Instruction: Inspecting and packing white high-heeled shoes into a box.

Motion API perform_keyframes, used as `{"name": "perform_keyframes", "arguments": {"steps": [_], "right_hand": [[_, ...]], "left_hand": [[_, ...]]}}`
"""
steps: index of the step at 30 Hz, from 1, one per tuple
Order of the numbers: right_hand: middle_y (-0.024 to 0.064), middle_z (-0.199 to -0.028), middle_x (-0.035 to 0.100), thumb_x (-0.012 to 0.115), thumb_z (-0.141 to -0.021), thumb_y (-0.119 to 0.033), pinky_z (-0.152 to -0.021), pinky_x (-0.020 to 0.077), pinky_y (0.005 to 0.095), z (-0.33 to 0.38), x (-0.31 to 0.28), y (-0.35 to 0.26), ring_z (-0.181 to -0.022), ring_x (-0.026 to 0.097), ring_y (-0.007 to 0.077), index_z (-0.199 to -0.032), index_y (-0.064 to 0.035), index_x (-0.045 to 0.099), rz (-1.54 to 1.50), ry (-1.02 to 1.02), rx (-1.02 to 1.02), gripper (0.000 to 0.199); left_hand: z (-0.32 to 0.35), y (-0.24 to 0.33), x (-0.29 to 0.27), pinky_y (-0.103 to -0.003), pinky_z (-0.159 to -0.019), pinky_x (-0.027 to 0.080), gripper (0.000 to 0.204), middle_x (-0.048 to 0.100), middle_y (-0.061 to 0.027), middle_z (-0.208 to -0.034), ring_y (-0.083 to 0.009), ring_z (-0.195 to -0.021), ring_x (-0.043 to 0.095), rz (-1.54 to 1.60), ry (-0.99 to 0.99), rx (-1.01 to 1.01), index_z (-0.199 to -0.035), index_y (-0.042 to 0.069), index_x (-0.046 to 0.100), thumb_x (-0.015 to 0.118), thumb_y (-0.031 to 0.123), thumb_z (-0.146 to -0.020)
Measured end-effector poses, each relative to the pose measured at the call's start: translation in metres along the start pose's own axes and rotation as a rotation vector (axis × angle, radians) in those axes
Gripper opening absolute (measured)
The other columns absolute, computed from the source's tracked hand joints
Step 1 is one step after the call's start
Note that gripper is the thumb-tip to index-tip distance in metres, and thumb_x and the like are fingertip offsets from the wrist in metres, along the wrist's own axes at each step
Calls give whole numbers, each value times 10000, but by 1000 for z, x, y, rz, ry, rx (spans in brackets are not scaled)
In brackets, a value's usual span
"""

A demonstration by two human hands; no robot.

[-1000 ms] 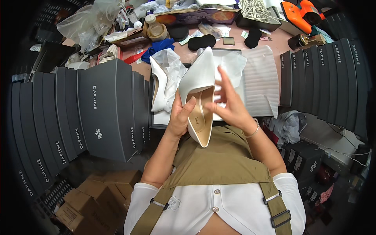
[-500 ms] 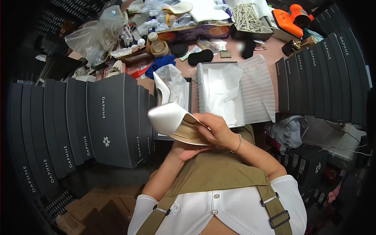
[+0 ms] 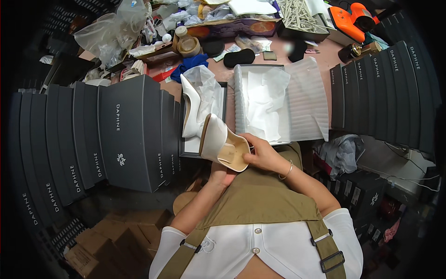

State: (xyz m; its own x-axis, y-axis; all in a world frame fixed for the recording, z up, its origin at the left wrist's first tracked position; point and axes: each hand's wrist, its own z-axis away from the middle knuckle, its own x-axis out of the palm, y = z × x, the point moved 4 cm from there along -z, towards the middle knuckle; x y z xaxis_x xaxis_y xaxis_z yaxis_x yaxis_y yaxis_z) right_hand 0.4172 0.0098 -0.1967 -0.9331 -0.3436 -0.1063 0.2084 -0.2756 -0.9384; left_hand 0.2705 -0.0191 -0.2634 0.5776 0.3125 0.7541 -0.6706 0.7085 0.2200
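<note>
Both hands hold a white high-heeled shoe (image 3: 214, 139) with a beige insole over my lap. My right hand (image 3: 264, 157) pinches its rim on the right side, thumb inside the opening. Under the shoe, my left hand (image 3: 221, 174) supports it from below; the shoe partly hides its fingers. Just beyond, a matching white shoe (image 3: 190, 106) lies on its side in a dark shoe box (image 3: 225, 100), beside crumpled tissue paper (image 3: 206, 86). To the right sits an open white-lined box (image 3: 239, 104) with white tissue (image 3: 267, 100) in it and a ribbed foam sheet (image 3: 307, 102) over its right side.
Dark shoe boxes (image 3: 127, 135) stand in a row on the left, and more boxes (image 3: 395, 93) on the right. At the back are a blue cloth (image 3: 189, 66), black oval pads (image 3: 239, 57), a tray of pale sticks (image 3: 303, 17) and an orange device (image 3: 346, 24).
The held shoe has turned, its toe swinging from pointing left to pointing away, and its sole edge now shows on the left. The shoe in the box is less covered.
</note>
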Motion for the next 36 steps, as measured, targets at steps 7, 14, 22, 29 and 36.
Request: {"name": "perform_keyframes", "arguments": {"steps": [7,14,22,29,36], "right_hand": [[220,-987,655,631,-736,-88,-828,503,357,-4,6,12,-942,646,331,-1191,-2,539,58,99,-27,473],[240,-921,647,624,-760,-100,-774,513,374,-3,14,25,-879,650,361,-1207,-20,527,181,203,-17,464],[179,-1251,515,546,-801,12,-845,513,316,16,-2,25,-1004,582,208,-1434,-59,304,-51,166,-78,681],[74,-911,646,544,-829,-93,-778,478,263,-3,14,36,-851,580,108,-1100,43,596,-68,146,-70,307],[70,-998,643,552,-819,-57,-810,488,282,-3,24,48,-883,586,126,-1156,22,553,-264,67,132,347]], "left_hand": [[1,-8,-20,-392,-979,471,420,528,-77,-1254,-218,-1151,544,-180,-8,80,-1291,72,465,544,311,-955],[3,-6,-11,-396,-997,462,422,532,-94,-1230,-220,-1153,539,-302,-57,101,-1281,58,463,548,309,-953],[-2,-8,1,-475,-1057,396,498,515,-160,-1295,-310,-1205,509,-51,36,10,-1300,37,469,444,409,-969],[0,-13,-8,-441,-1047,411,480,516,-144,-1290,-269,-1201,517,-102,73,49,-1333,32,436,442,362,-984],[6,-12,-17,-393,-1013,443,453,513,-90,-1255,-223,-1182,519,-415,22,111,-1302,56,441,478,368,-976]]}}
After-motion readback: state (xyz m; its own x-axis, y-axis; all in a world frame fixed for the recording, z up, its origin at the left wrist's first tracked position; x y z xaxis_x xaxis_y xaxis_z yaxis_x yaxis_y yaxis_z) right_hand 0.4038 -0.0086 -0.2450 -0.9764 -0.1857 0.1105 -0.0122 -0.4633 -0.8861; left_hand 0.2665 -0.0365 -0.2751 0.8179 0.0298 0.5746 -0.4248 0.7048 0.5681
